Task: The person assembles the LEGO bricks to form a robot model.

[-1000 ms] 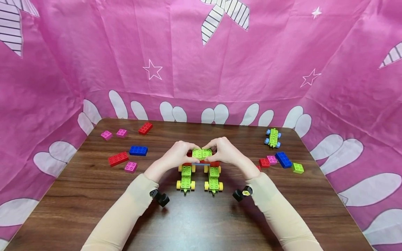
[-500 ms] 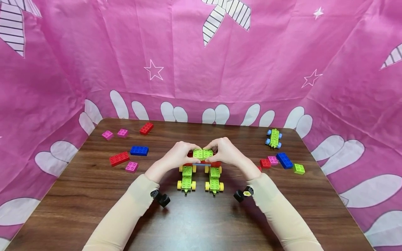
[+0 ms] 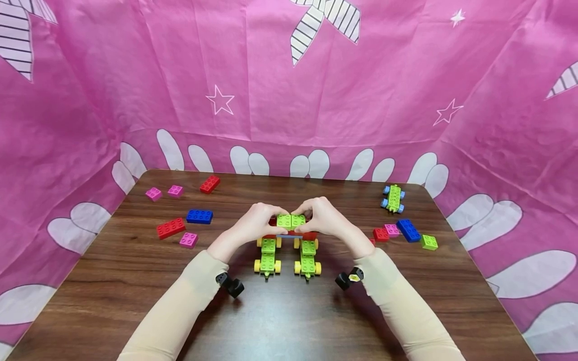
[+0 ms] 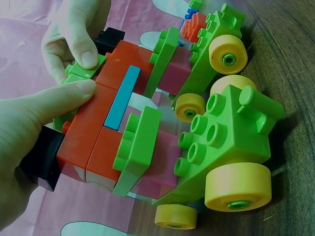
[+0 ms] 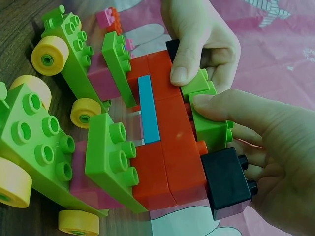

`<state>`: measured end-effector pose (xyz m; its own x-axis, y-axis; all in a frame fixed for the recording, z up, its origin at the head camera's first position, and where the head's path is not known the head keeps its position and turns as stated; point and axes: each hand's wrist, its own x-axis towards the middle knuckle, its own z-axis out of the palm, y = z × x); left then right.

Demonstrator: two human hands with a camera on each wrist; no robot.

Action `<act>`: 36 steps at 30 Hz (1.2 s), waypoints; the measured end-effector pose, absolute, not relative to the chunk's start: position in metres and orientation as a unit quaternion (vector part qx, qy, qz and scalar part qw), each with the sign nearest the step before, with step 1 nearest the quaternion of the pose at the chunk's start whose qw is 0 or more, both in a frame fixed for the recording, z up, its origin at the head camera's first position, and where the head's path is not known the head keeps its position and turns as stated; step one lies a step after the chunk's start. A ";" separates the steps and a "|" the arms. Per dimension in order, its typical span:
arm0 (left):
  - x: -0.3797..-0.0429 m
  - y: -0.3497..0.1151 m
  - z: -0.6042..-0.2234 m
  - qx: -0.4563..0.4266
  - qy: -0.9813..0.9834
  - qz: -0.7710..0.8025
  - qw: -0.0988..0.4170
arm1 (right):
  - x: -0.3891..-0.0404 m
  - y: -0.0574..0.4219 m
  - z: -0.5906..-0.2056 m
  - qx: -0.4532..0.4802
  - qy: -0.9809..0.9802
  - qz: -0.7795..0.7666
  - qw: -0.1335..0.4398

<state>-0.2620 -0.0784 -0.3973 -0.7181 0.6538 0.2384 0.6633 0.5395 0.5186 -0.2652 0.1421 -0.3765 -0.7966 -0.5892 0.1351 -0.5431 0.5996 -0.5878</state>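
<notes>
Two lime green toy bricks [image 3: 284, 221] sit side by side on top of a brick build in the middle of the table. My left hand [image 3: 254, 221] pinches the left one between thumb and fingers. The right one is pinched by my right hand [image 3: 326, 219]. Beneath them lie red bricks [image 5: 179, 147] with a thin blue piece [image 5: 149, 110] along the near side. Black bricks [image 5: 226, 179] stick out at both ends. Below, pink bricks [image 4: 160, 167] and green plates join the build to two green wheeled bases [image 3: 267, 261] with yellow wheels. The fingers behind the bricks are partly hidden.
On the left of the brown table [image 3: 113, 281] lie loose red, pink and blue bricks [image 3: 199, 216]. To the right are more red, pink, blue and green bricks [image 3: 408, 230]. A green base with blue wheels [image 3: 394, 198] stands back right. Pink cloth [image 3: 271, 100] hangs behind.
</notes>
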 end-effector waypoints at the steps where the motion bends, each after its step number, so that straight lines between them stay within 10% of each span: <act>1: -0.262 -0.079 -0.397 -0.375 -0.878 -0.298 0.009 | -0.265 0.142 -0.377 -0.316 0.893 -0.316 0.037; 36: -0.264 -0.078 -0.395 -0.373 -0.876 -0.306 0.009 | -0.262 0.137 -0.373 -0.296 0.904 -0.307 0.030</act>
<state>-0.2636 -0.0785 -0.3954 -0.7211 0.6481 0.2452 0.6595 0.5334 0.5297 -0.2620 0.1368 -0.3733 -0.8235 -0.5527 0.1277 -0.5161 0.6366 -0.5730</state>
